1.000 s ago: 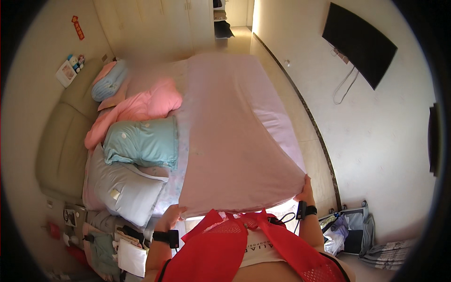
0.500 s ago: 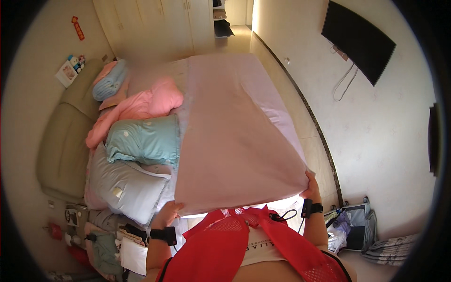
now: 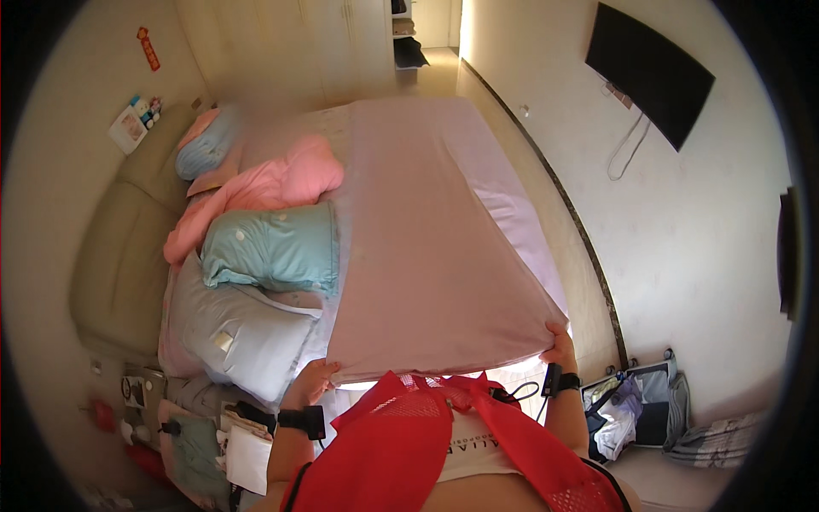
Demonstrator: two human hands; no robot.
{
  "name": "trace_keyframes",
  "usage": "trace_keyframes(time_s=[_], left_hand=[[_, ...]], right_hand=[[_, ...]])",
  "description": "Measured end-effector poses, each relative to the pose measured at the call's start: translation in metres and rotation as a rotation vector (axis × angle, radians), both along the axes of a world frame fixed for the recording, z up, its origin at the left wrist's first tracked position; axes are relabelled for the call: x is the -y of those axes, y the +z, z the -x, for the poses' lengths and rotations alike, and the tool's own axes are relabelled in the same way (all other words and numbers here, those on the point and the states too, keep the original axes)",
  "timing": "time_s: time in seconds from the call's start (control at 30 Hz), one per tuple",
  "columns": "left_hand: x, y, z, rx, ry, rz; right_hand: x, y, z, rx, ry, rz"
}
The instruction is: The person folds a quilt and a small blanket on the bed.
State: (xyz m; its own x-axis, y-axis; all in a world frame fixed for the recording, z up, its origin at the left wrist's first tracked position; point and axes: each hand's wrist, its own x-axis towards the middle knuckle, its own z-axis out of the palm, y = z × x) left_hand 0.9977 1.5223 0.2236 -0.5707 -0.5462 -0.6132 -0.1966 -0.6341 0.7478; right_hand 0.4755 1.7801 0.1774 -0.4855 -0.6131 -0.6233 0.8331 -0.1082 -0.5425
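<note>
A dusty-pink sheet (image 3: 426, 256) stretches over the bed from its far side to my body. My left hand (image 3: 316, 381) is closed on the sheet's near left corner, beside the pillows. My right hand (image 3: 559, 343) grips the near right corner, close to the bed's foot. Between my hands the sheet's near edge hangs fairly taut in front of my waist. Paler pink bedding (image 3: 512, 218) shows past its right edge. To its left lie a teal pillow (image 3: 273, 246) and a pale grey-blue pillow (image 3: 256, 337).
A pink quilt (image 3: 264, 183) and a rolled blue blanket (image 3: 205, 149) lie near the olive headboard (image 3: 124, 239). An open suitcase with clothes (image 3: 631, 410) stands on the floor at right. Folded clothes (image 3: 200, 452) are piled at lower left. A television (image 3: 653, 72) hangs on the right wall.
My hands have come slightly closer together, both still holding the sheet's corners. The fold along the sheet's right side has shifted a little. The whole view has moved slightly.
</note>
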Motion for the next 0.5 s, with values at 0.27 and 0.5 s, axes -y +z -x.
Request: trace_keyframes(time_s=[0.27,0.5], left_hand=[[-0.009,-0.007,-0.012,-0.11,0.065,-0.023],[-0.032,0.005,-0.001,0.022,0.126,0.065]], right_hand=[[0.003,-0.001,-0.015,-0.081,-0.06,0.03],[0.0,-0.01,0.036,0.012,-0.026,-0.066]])
